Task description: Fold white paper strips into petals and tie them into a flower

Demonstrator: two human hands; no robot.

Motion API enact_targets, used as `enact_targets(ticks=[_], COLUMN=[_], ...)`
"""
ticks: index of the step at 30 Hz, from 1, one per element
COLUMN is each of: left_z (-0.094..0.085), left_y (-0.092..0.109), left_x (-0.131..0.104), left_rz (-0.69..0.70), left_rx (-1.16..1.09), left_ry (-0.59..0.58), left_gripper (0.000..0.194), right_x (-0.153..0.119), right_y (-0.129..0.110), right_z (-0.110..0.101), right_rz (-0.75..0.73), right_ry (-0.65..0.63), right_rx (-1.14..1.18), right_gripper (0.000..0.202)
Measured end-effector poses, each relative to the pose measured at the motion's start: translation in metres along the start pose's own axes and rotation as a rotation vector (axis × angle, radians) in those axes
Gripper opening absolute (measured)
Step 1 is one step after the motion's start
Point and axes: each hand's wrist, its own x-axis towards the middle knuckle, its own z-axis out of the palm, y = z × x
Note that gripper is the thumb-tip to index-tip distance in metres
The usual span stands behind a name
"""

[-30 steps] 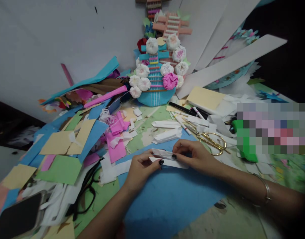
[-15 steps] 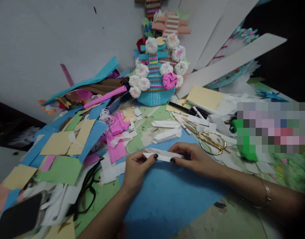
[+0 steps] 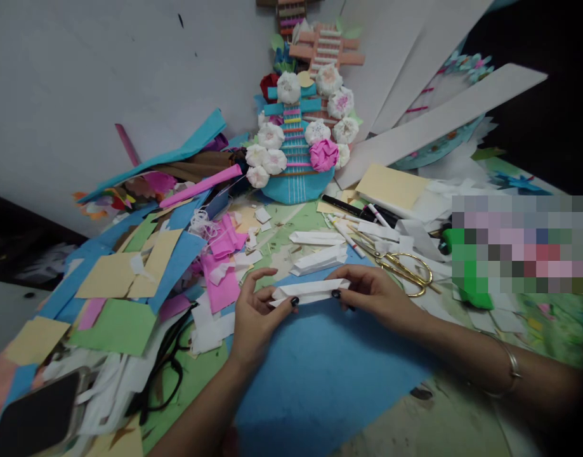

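A folded strip of white paper (image 3: 313, 291) is stretched between my two hands, above a blue sheet (image 3: 334, 374). My left hand (image 3: 260, 314) pinches its left end between thumb and fingers, with the index finger raised off the paper. At the right end, my right hand (image 3: 374, 297) grips the strip between thumb and fingers. Two similar folded white strips, one (image 3: 318, 259) nearer and another (image 3: 317, 238) farther, lie just beyond my hands.
Gold-handled scissors (image 3: 405, 273) lie beside my right hand, near pens (image 3: 343, 206). Pink scraps (image 3: 222, 282), black glasses (image 3: 170, 374) and a phone (image 3: 39, 412) are on the left. A blue paper guitar (image 3: 298, 171) with paper flowers leans at the back.
My left index finger has lifted off the paper. The strip's right end has risen slightly, and my right hand has moved up a little with it.
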Motion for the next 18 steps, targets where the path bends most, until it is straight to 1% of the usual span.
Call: enact_targets(ticks=[1,2,4,6,7,9,12,14,15,18], left_z=[-0.0014,-0.0030,-0.0063,-0.0086,-0.0090,-0.0087,-0.0067,-0.0058,-0.0056,-0.0061], left_y=[0.0010,0.0016,0.0013,0.0002,-0.0004,-0.0012,-0.0015,-0.0013,-0.0013,-0.0010], left_x=[0.0004,0.0010,0.0021,0.0027,0.0028,0.0025,0.0011,0.0000,-0.0005,-0.0014], left_rz=[-0.003,-0.007,-0.023,-0.040,-0.049,-0.068,-0.098,-0.099,-0.093,-0.044], left_rx=[0.023,0.044,0.075,0.097,0.110,0.129,0.119,0.099,0.099,0.119], left_ry=[-0.030,-0.063,-0.125,-0.155,-0.157,-0.153,-0.151,-0.152,-0.153,-0.147], left_gripper=[0.059,0.061,0.055,0.043,0.039,0.036,0.046,0.054,0.054,0.042], right_x=[0.0002,0.0004,0.0010,0.0015,0.0016,0.0014,0.0002,-0.0008,-0.0013,-0.0020], right_y=[0.0004,0.0009,0.0019,0.0028,0.0032,0.0038,0.0039,0.0031,0.0026,0.0010], right_z=[-0.0011,-0.0020,-0.0030,-0.0031,-0.0029,-0.0022,-0.0015,-0.0016,-0.0017,-0.0027], right_rz=[0.005,0.008,0.004,-0.013,-0.025,-0.053,-0.092,-0.117,-0.126,-0.140], right_ry=[0.004,0.008,0.018,0.025,0.031,0.044,0.068,0.087,0.097,0.103], right_rx=[0.019,0.035,0.064,0.103,0.124,0.159,0.196,0.212,0.212,0.168], right_gripper=[0.017,0.018,0.020,0.022,0.022,0.024,0.024,0.023,0.024,0.021])
